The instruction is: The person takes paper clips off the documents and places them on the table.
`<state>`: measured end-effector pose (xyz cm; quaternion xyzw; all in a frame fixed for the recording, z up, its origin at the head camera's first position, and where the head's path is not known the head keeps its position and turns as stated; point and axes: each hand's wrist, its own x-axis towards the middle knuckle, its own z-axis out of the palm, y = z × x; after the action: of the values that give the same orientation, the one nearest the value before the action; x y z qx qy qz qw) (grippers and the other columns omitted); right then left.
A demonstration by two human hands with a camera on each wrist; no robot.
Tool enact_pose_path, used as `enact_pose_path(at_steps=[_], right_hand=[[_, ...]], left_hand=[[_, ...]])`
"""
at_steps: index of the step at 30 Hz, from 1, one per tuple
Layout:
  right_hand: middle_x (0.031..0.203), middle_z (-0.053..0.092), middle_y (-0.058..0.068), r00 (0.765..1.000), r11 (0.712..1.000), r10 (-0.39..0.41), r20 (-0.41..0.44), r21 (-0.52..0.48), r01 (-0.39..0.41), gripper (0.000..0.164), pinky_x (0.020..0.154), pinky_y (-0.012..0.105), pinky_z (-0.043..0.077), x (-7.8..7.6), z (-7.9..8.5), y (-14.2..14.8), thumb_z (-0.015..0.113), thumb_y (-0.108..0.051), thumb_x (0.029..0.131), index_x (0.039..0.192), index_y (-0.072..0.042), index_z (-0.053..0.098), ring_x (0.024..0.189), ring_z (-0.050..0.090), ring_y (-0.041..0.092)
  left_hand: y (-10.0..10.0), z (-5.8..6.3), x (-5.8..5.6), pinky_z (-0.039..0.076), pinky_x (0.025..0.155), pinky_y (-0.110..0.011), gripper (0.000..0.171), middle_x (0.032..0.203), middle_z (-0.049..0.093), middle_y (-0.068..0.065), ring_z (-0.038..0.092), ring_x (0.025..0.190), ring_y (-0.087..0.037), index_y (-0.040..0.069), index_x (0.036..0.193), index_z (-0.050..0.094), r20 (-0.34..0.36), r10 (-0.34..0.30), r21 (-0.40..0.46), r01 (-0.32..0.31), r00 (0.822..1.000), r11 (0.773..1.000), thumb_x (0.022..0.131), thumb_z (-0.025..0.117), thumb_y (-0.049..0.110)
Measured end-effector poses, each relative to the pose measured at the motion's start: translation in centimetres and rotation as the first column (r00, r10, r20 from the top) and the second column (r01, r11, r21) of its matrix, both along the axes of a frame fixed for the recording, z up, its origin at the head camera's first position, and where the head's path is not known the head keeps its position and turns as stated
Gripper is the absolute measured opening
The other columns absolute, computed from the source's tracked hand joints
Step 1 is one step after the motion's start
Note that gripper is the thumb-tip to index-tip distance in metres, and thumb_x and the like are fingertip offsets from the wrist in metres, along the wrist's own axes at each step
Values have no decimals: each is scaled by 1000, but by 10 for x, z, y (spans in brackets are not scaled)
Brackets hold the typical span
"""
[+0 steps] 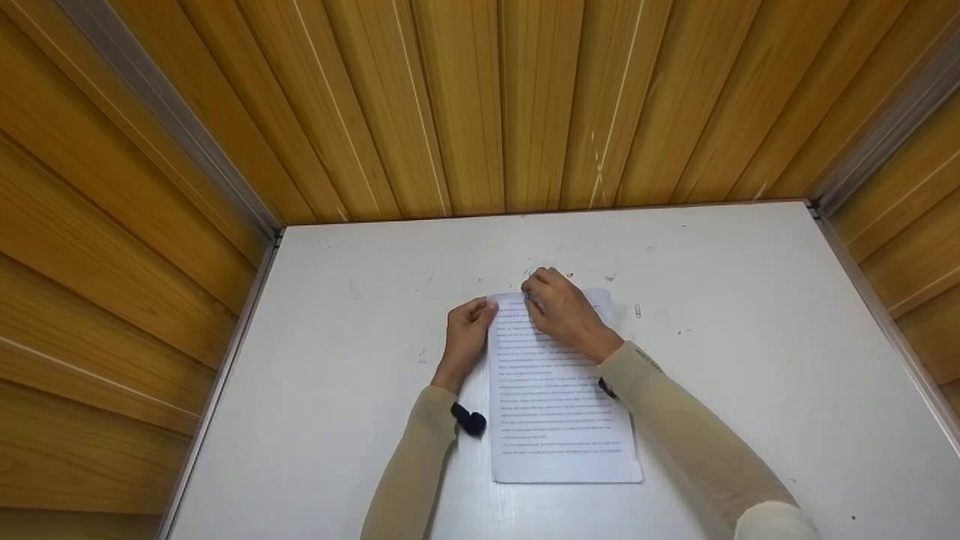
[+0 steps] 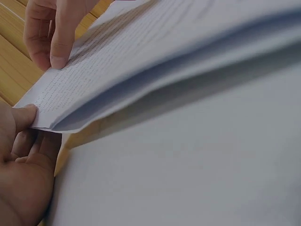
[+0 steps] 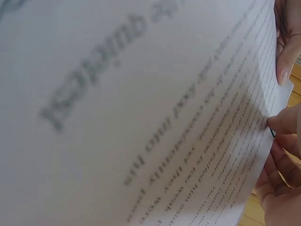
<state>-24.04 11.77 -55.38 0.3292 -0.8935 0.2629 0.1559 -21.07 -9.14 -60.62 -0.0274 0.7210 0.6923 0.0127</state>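
Observation:
A stack of printed paper sheets (image 1: 559,420) lies on the white table, its top end slightly lifted. My left hand (image 1: 466,334) pinches the stack's top left corner, thumb above and fingers beneath, as the left wrist view shows with the left hand (image 2: 26,165) at the corner. Along the top edge, my right hand (image 1: 562,311) pinches a small green paper clip (image 3: 273,133), mostly hidden by the fingertips. In the right wrist view, the right hand (image 3: 284,165) has its thumb on the printed side and its fingers behind the edge.
Another paper clip (image 1: 638,310) lies on the table (image 1: 750,360) to the right of the stack. Small marks and specks dot the tabletop near the sheets' top end. Wood-look panel walls (image 1: 465,105) enclose the table at the back and both sides.

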Motion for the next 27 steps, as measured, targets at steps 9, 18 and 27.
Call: enact_pose_path(at_steps=[9,18,27], right_hand=[[105,70,11,1000,1000,12,-16,6,-12,8,85,38,60,-1,1,1,75,0,96,104,-1,75,97,68,26],[104,71,12,999,999,27,-29,19,-26,6,84,37,60,-4,-1,2,74,-1,97,103,-1,76,96,69,27],[103,73,12,998,999,41,-54,16,-40,6,84,37,61,-5,0,3,75,0,96,101,0,78,95,72,27]], left_hand=[[1,-1,1,57,77,-24,31,111,80,-11,74,89,-17,4,132,74,-2,14,8,-14,1000,1000,109,64,22],[1,-1,0,58,78,-25,31,111,80,-9,75,89,-16,3,133,73,4,-2,3,2,1000,1000,110,63,22],[1,0,0,58,78,-24,31,111,80,-14,76,87,-16,1,131,73,-4,-2,39,3,1000,999,109,64,21]])
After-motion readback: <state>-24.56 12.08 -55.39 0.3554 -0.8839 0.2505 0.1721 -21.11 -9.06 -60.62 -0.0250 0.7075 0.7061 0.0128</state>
